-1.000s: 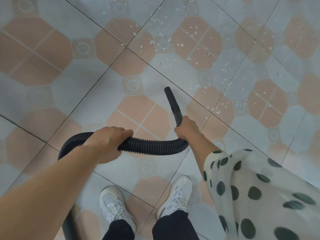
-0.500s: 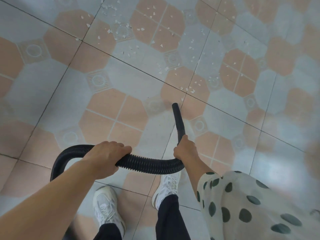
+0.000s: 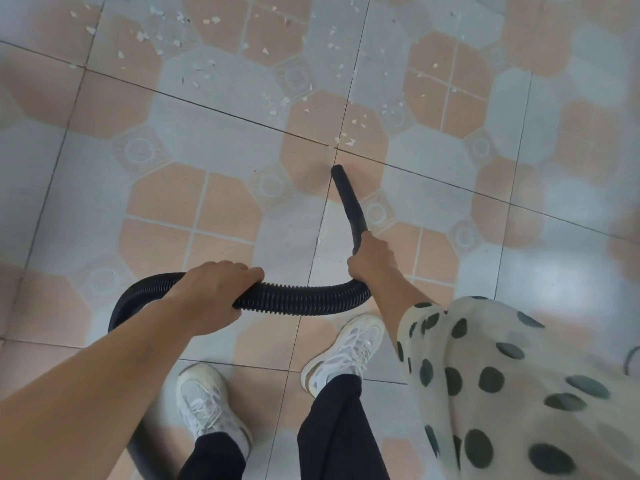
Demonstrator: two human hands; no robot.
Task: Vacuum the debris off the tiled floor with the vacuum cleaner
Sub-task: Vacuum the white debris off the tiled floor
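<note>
Here, at the far left, the bare left forearm reaches in from the bottom corner, and the left hand (image 3: 214,292) lies over the black ribbed hose (image 3: 304,301), fingers curled round it from above; behind that hand the hose arches leftward and drops past the left shoe (image 3: 211,407) toward the bottom edge; to the right of the hand it sags in a shallow curve above the tiled floor (image 3: 86,168), then bends up into the smooth black nozzle (image 3: 349,202); the right shoe (image 3: 346,355), white like the other, stands ahead of it under the sag of the hose; the right hand (image 3: 372,259) is wrapped round the bend where hose meets nozzle, fingers closed on it; the nozzle slants forward and down, its tip near a crossing of grout lines, whether touching the floor I cannot tell; the debris (image 3: 346,142), small pale flakes, begins just beyond the tip and scatters over the tiles toward the top edge, thickest at upper left and centre; farthest right, a loose cream sleeve (image 3: 502,375) with dark green dots covers the right arm.
</note>
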